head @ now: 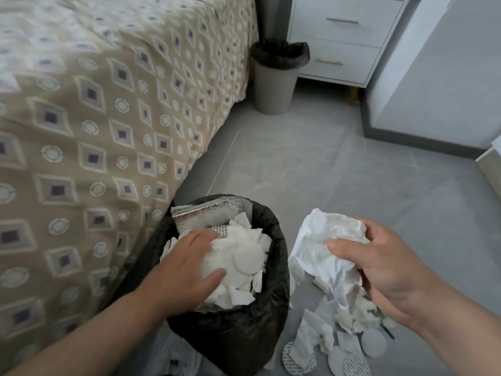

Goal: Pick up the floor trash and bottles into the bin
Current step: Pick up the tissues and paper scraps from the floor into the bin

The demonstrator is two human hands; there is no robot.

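Note:
A bin (276,270) lined with a black bag stands on the floor beside the bed, filled to the rim with white paper scraps, round pads and a silver foil pouch (208,211). My left hand (187,270) lies flat on that heap of white trash (244,261), fingers spread and pressing on it. To the right of the bin my right hand (379,267) grips a crumpled wad of white tissue and paper (325,248) held above the floor. Below it a pile of torn paper and round pads (349,340) lies on the tiles.
A patterned bedspread (95,131) hangs down on the left, close against the bin. A second beige bin (276,77) with a black liner stands farther back by a white drawer unit (344,39). Grey tiled floor (325,172) lies between; a white wall stands at right.

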